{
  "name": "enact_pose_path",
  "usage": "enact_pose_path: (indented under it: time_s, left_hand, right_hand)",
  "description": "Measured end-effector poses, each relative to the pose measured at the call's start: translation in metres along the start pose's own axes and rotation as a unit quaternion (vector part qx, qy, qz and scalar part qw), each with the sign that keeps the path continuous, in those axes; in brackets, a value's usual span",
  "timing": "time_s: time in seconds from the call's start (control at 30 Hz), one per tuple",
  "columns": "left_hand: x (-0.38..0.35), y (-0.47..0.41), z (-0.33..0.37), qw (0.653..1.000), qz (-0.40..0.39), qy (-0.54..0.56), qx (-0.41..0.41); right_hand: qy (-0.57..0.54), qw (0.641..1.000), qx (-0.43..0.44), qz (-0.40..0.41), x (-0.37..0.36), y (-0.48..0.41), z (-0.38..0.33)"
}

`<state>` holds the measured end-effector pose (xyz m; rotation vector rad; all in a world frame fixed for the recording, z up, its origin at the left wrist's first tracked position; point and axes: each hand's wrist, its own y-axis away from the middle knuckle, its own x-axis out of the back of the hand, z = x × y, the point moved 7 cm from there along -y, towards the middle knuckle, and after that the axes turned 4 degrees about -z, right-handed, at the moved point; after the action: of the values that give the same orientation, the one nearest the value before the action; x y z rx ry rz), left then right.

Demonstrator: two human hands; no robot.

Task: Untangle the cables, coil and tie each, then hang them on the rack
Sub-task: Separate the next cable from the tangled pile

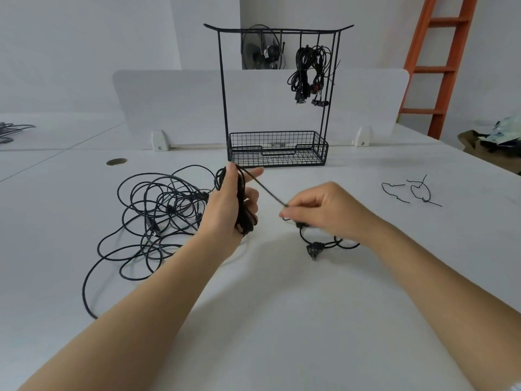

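My left hand (231, 204) grips a coiled bundle of black cable (244, 218), held upright above the table. A taut strand (265, 190) runs from the top of that coil to my right hand (324, 210), which pinches it. Below my right hand the cable's plug end (314, 248) lies on the table. A tangled heap of black cable (158, 215) spreads to the left of my left hand. The black wire rack (277, 94) stands behind, with coiled cables (310, 71) hanging from its top bar at the right.
Two thin black twist ties (411, 190) lie on the white table at the right. The rack has a mesh basket (277, 149) at its base. A white divider panel (169, 103) stands behind it. An orange ladder (439, 66) leans at the back right.
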<state>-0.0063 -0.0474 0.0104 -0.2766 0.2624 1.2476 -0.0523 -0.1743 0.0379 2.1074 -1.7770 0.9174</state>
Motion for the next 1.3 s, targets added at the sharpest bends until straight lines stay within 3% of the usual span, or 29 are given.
enact_pose_path:
  time_s: [0.13,0.33,0.47,0.57,0.67,0.8,0.97,1.03,1.13,1.2,1.3]
  left_hand:
    - [0.003,-0.001,-0.002,0.998,0.014,0.063,0.008]
    - [0.006,0.001,-0.007,0.987,0.047,0.149,0.033]
    - [0.011,0.001,0.000,0.987,0.051,0.143,0.057]
    - [0.015,0.001,-0.001,0.990,0.024,0.069,0.124]
    - [0.008,0.007,-0.013,0.974,-0.035,-0.095,0.203]
    - [0.000,0.010,-0.018,0.933,-0.065,-0.302,0.184]
    - [-0.007,0.017,-0.013,0.912,-0.118,-0.348,0.182]
    - [-0.006,0.019,-0.013,0.878,-0.139,-0.421,0.183]
    - [-0.007,0.023,-0.023,0.785,-0.196,-0.558,0.184]
    - [-0.013,0.027,-0.030,0.780,-0.237,-0.546,0.194]
    - [-0.018,0.031,-0.031,0.808,-0.274,-0.477,0.212]
  right_hand:
    - [0.131,0.989,-0.013,-0.066,-0.031,-0.002,0.006]
    - [0.116,0.989,-0.024,-0.084,-0.038,-0.003,0.011]
    - [0.119,0.989,-0.045,-0.071,-0.025,-0.003,0.016]
    - [0.002,0.998,-0.058,0.004,0.001,-0.003,0.019]
    - [-0.057,0.996,-0.061,0.023,0.009,-0.001,0.018]
    - [-0.051,0.998,-0.046,-0.014,0.002,0.001,0.008]
    - [-0.045,0.998,-0.036,-0.014,0.009,0.002,0.005]
    - [-0.048,0.998,-0.030,-0.013,0.008,0.002,0.004]
    - [-0.038,0.999,-0.022,-0.029,0.001,0.001,0.002]
    - [-0.022,0.999,-0.023,-0.043,-0.003,0.000,0.004]
    - [-0.027,0.998,-0.041,-0.050,-0.001,0.000,0.010]
